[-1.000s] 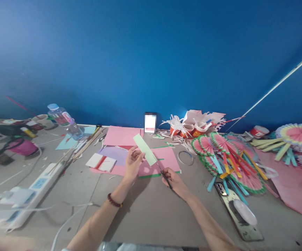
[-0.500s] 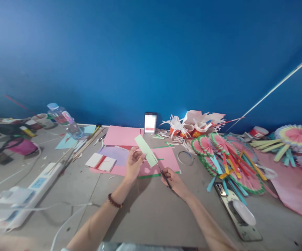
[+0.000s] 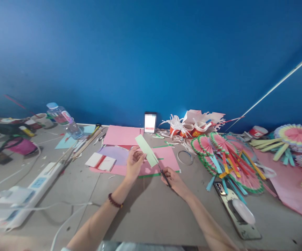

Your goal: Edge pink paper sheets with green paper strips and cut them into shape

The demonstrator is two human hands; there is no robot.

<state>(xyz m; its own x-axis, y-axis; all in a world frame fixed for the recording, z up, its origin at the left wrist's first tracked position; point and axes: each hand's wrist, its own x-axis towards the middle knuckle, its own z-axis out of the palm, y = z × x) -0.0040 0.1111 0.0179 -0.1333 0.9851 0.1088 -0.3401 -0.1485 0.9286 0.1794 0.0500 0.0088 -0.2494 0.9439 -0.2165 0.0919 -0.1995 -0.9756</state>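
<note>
The green paper strip (image 3: 147, 150) is held above the pink sheet (image 3: 169, 157), its long axis slanting from far left to near right. The left hand (image 3: 135, 161) pinches its left edge between thumb and fingers. The right hand (image 3: 174, 182) has its fingers curled around the handles of the scissors (image 3: 162, 172), whose blades point away and leftward, meeting the strip's near end.

The grey surface (image 3: 151, 216) runs back to a plain blue wall (image 3: 151, 59), where a small screen (image 3: 150, 122) stands upright. Pleated paper fans (image 3: 249, 177) with coloured strips lie to the right; to the left, a white power strip (image 3: 35, 188) lies diagonally, and a clear bottle (image 3: 67, 120) leans farther back.
</note>
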